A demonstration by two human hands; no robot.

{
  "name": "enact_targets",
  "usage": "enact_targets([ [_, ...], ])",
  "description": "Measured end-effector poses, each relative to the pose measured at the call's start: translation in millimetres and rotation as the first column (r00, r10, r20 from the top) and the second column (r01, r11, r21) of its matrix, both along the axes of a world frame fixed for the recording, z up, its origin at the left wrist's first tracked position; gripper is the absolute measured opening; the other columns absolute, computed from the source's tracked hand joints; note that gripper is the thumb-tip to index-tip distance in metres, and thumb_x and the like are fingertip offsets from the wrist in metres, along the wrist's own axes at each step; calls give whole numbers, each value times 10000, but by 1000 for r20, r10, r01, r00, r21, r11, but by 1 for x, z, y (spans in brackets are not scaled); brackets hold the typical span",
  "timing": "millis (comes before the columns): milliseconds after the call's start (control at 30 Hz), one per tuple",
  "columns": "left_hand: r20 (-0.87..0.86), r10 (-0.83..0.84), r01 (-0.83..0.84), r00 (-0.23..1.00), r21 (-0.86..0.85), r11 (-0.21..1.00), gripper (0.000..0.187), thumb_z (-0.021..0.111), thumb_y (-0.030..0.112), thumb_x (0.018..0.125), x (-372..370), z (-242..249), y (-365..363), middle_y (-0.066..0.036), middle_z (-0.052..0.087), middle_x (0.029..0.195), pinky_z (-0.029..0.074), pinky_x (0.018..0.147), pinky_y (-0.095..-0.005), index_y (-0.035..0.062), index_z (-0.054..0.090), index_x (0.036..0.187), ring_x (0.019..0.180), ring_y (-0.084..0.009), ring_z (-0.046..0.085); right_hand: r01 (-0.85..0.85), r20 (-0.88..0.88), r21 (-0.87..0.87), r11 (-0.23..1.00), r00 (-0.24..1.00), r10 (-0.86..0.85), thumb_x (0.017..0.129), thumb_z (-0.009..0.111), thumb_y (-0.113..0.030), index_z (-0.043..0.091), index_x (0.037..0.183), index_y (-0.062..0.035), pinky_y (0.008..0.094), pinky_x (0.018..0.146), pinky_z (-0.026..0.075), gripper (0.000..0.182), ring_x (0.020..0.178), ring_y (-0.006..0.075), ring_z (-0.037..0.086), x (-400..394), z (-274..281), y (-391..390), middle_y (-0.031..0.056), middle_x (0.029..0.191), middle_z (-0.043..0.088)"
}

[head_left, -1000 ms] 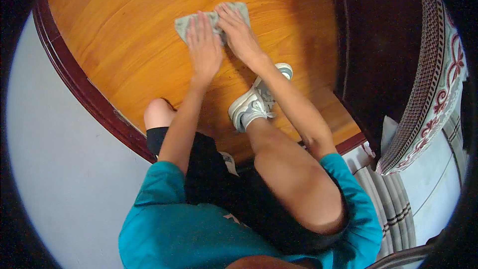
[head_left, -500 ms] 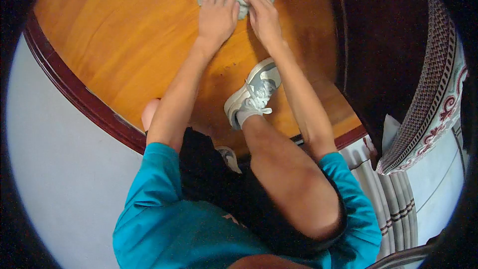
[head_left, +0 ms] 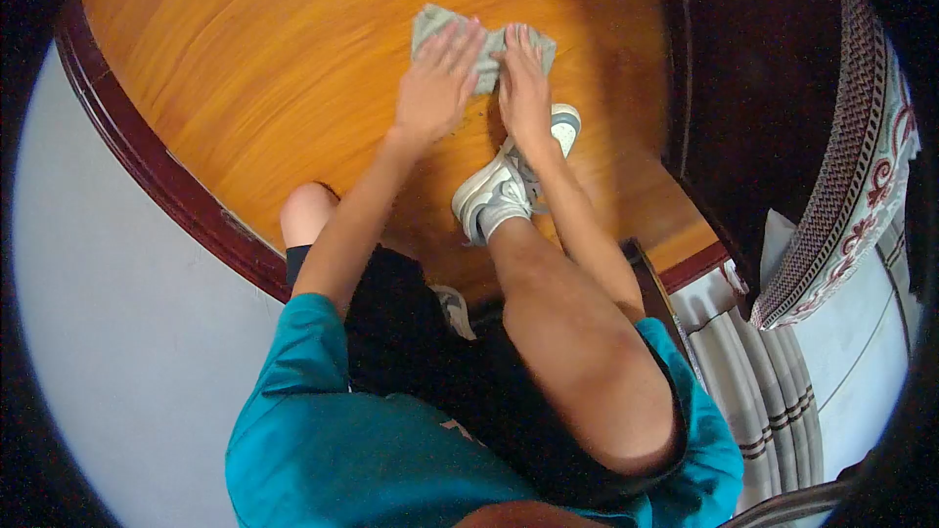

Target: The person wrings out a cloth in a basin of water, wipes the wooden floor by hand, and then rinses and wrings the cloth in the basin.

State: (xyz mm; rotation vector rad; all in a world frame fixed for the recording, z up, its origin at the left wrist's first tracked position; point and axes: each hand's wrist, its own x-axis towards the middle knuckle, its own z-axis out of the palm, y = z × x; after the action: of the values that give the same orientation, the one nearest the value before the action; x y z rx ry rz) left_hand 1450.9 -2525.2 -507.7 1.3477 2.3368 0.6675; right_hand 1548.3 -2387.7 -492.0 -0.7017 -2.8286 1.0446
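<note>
A pale grey-green cloth (head_left: 486,73) lies crumpled on the glossy orange-brown wooden floor (head_left: 225,68). My left hand (head_left: 436,88) presses on its left part, palm down, with the fingers stretched out flat. On the right part rests my right hand (head_left: 525,88), also palm down with its fingers extended. Both hands are slightly blurred, and they cover much of the cloth. Just below my right hand stands my foot in a white and grey sneaker (head_left: 499,186). A second shoe (head_left: 453,311) shows partly beside my black shorts.
A dark red wooden edging (head_left: 166,161) borders the floor at left, with a pale surface (head_left: 127,284) beyond. At right is a dark panel (head_left: 753,88) beside a patterned fabric (head_left: 849,225). Striped grey fabric (head_left: 758,391) hangs or lies at lower right.
Both hands and the cloth have moved down in the view, toward my body, and slightly right. My hands stay flat on the cloth. The view has also shifted a little.
</note>
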Motion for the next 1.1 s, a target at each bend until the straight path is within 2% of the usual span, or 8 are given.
enact_targets([
  [167, -172, 185, -183, 968, 28, 983, 574, 467, 252, 1007, -77, -17, -6, -131, 323, 1603, 225, 1207, -459, 13, 355, 1516, 1469, -350, 288, -138, -90, 69, 988, 986, 144, 913, 580, 16, 621, 1121, -13, 533, 1186, 261, 214, 1445, 392, 333, -90, -14, 10, 196, 1524, 423],
  [233, -227, 221, -219, 949, 34, 975, 575, 454, 257, 1015, -97, -21, -27, -142, 309, 1607, 220, 1207, -462, 8, 344, 1520, 1470, -356, 283, -253, -180, 100, 962, 947, 268, 885, 569, -28, 631, 1133, -48, 578, 1182, 244, 257, 1428, 398, 359, -123, -22, 0, 198, 1461, 492],
  [333, -269, 348, -351, 898, 39, 936, 608, 459, 263, 1012, -110, -23, -69, -189, 268, 1614, 188, 1208, -501, -17, 301, 1529, 1477, -395, 245, -390, -109, 212, 896, 902, 418, 875, 577, -76, 645, 1116, -88, 584, 1174, 256, 250, 1431, 383, 357, -152, -34, -36, 160, 1468, 492],
  [467, -252, 480, -505, 840, -38, 862, 624, 449, 297, 1017, -79, -14, -119, -199, 264, 1611, 175, 1210, -502, -18, 291, 1532, 1488, -393, 215, -536, -118, 178, 825, 821, 559, 872, 637, -59, 631, 1099, -93, 567, 1178, 277, 230, 1441, 358, 349, -147, -24, -85, 128, 1520, 445],
  [633, -237, 746, -780, 623, -107, 617, 646, 444, 260, 1004, 17, -7, -111, -249, 177, 1627, 127, 1207, -553, -79, 259, 1521, 1491, -462, 157, -697, -144, 57, 715, 703, 697, 797, 658, -55, 633, 1028, -62, 557, 1187, 277, 233, 1458, 331, 333, -101, -21, -90, 104, 1533, 440],
  [767, -188, 754, -776, 630, -204, 597, 661, 447, 260, 999, 76, 2, -88, -260, 143, 1632, 95, 1206, -569, -84, 243, 1526, 1498, -477, 112, -753, -126, -137, 644, 658, 743, 781, 645, -33, 628, 961, -31, 537, 1200, 277, 181, 1465, 304, 335, -57, -10, -67, 88, 1533, 451],
  [867, -92, 658, -638, 748, -375, 673, 713, 481, 260, 973, 96, 1, -79, -279, 61, 1636, 73, 1208, -591, -129, 217, 1509, 1498, -494, 60, -746, -161, -233, 624, 662, 732, 796, 627, -35, 614, 948, -17, 518, 1210, 272, 154, 1454, 289, 362, -31, -7, -48, 85, 1516, 474],
  [1100, -158, 663, -682, 732, -180, 709, 685, 474, 266, 975, 57, -9, -54, -268, 111, 1636, 71, 1203, -589, -97, 261, 1516, 1502, -483, 76, -706, -240, -148, 693, 705, 668, 844, 596, -49, 623, 1140, -24, 479, 1213, 278, 298, 1441, 264, 385, -70, -18, -35, 71, 1494, 501],
])
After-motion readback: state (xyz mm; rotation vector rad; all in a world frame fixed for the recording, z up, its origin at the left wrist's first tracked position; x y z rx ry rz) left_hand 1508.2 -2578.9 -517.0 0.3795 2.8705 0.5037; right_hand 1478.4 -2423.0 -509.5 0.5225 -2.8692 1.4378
